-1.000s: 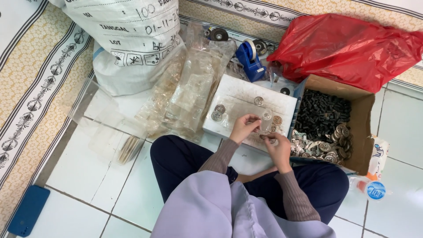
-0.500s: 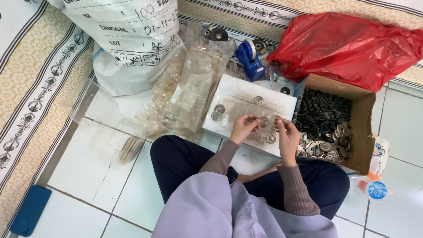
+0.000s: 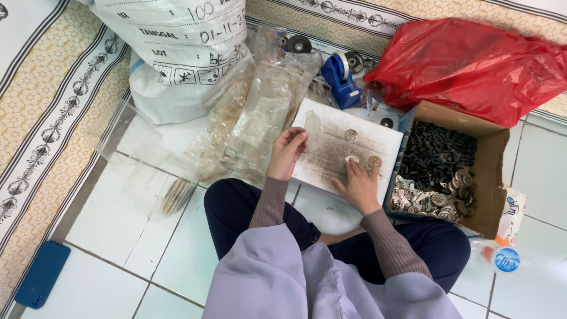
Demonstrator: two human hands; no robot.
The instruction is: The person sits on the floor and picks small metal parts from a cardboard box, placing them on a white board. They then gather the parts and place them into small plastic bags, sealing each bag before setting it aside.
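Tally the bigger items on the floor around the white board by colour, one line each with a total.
Red: 1, plastic bag
Blue: 2, tape dispenser and flat blue case
White: 1, printed sack
Brown: 1, cardboard box
Total: 5

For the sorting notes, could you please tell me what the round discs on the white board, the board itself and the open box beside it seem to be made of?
Discs: probably metal, silvery to brassy with a dull shine.
Board: looks like white foam or painted board, matte and scuffed grey; unclear which.
Box: brown cardboard, with raw matte flaps.
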